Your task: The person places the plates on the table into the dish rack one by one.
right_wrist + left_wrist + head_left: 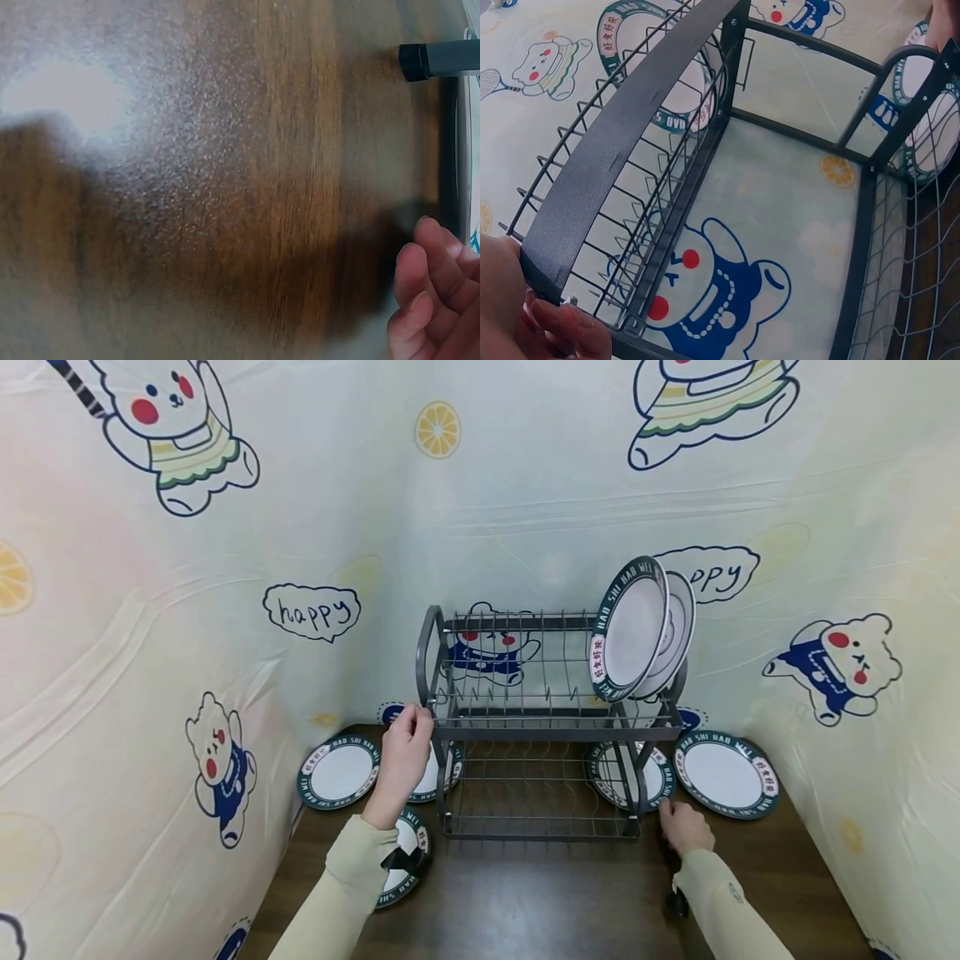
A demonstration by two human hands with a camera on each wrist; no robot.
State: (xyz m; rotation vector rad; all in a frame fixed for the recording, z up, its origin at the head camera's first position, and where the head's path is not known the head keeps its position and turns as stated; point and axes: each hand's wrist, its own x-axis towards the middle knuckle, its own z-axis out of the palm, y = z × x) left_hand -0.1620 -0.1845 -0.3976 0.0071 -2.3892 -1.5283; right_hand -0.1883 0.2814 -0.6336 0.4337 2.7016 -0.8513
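Observation:
A dark grey two-tier dish rack point(555, 735) stands on the table. My left hand point(407, 747) grips the upper left corner of its frame; in the left wrist view the fingers point(570, 330) curl around the grey bar point(607, 165). Two white plates with green lettered rims, a front plate point(630, 631) and a rear plate point(681, 631), stand upright at the rack's upper right. My right hand point(686, 828) is low beside the rack's right leg, loosely curled near the edge of a plate point(657, 777). Whether it touches that plate I cannot tell.
More plates lie on the brown table point(540, 893): a far-left plate point(339, 772), a plate behind the rack's left leg point(427, 781), a plate under my left forearm point(408, 835) and a right plate point(726, 774). A printed cloth point(525, 485) hangs behind and at both sides.

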